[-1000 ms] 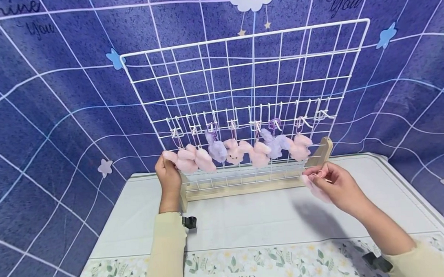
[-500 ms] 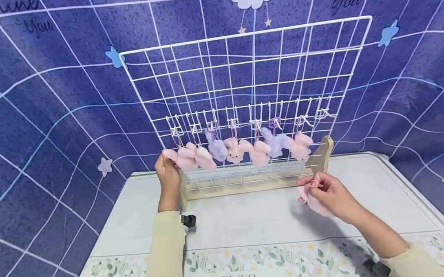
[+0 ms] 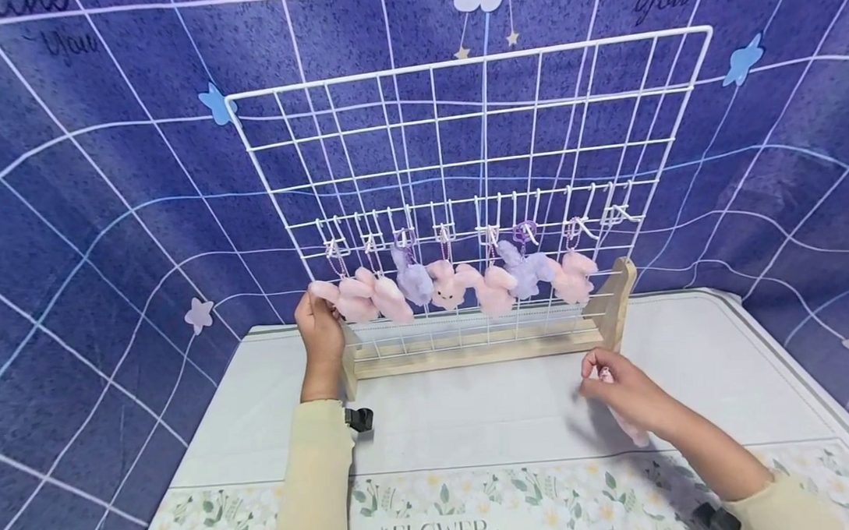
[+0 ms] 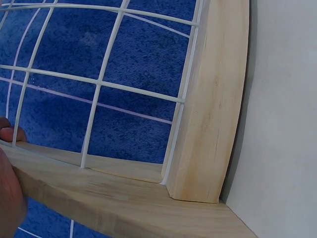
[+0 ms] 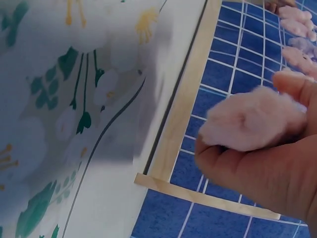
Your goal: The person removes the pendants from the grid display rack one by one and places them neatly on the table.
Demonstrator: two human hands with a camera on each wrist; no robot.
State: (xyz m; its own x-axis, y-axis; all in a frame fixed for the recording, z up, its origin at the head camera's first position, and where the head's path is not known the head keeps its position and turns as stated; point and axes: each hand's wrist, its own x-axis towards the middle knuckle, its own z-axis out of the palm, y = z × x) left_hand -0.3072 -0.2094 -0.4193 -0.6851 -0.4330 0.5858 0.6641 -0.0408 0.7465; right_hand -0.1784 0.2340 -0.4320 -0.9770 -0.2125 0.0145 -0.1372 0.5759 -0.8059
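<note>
"OK, status?"

"Mostly done, I'd say: you've got 7 plush charms [image 3: 446,288] hung along the row, 5 pink, 2 purple. Only the far-R hook [image 3: 618,216] looks bare."

"And the loose one?"

"Pink plush [image 5: 252,119] is in your R hand [image 3: 625,390], fingers bent round it, low & in front of the wire grid [image 3: 435,171]. Not hung yet, so that's prob. all that's left. Exact hold on its chain: can't tell."

"L hand?"

"Well apart from the R. Your L hand [image 3: 320,331] grips the L post of the wooden stand [image 3: 470,358], fingers on both faces, right by the leftmost plush [image 3: 355,300]."

"Edges, room?"

"White cloth [image 3: 458,420] in front of the stand gives you decent open room, approx. rail to floral border. Up top it's tighter: 7th plush [image 3: 574,278] hangs just L of the bare hook, grid's R edge is just beside it, & the R post [image 3: 618,305] stands below. Coming up from the front prob. beats going sideways, tbh."
</note>
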